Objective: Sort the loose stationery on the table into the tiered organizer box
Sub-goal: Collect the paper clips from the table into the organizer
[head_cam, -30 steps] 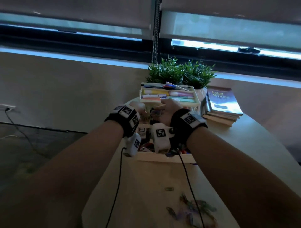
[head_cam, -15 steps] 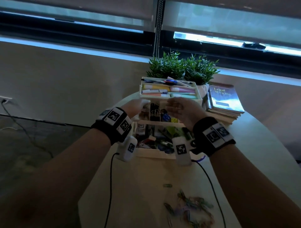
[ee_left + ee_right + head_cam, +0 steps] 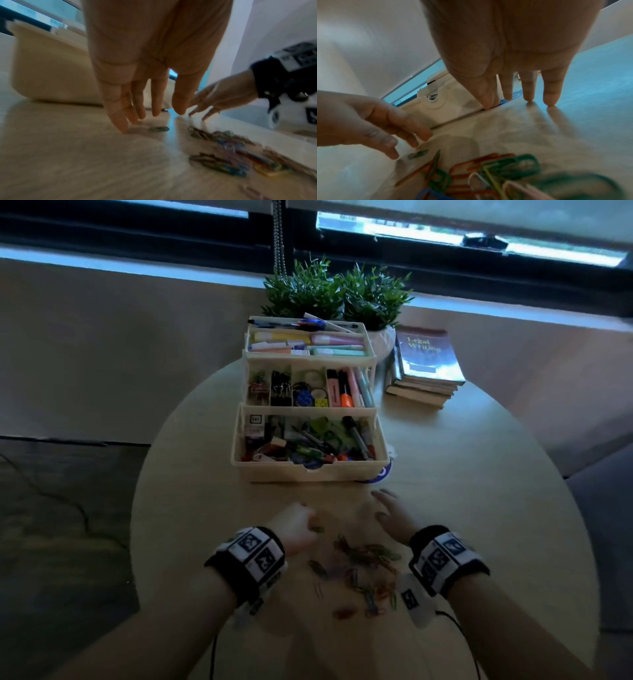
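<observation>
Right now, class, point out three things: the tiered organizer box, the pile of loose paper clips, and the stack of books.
tiered organizer box [image 3: 310,471]: head view, front wall of the bottom tier.
pile of loose paper clips [image 3: 363,566]: head view, middle of the pile.
stack of books [image 3: 428,354]: head view, top book's cover.

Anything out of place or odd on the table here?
Coloured paper clips lie scattered loose on the table in front of the organizer box, between both hands. One green clip sits apart by the left hand. A blue-and-white object, unidentifiable, pokes from under the box's right corner.
</observation>
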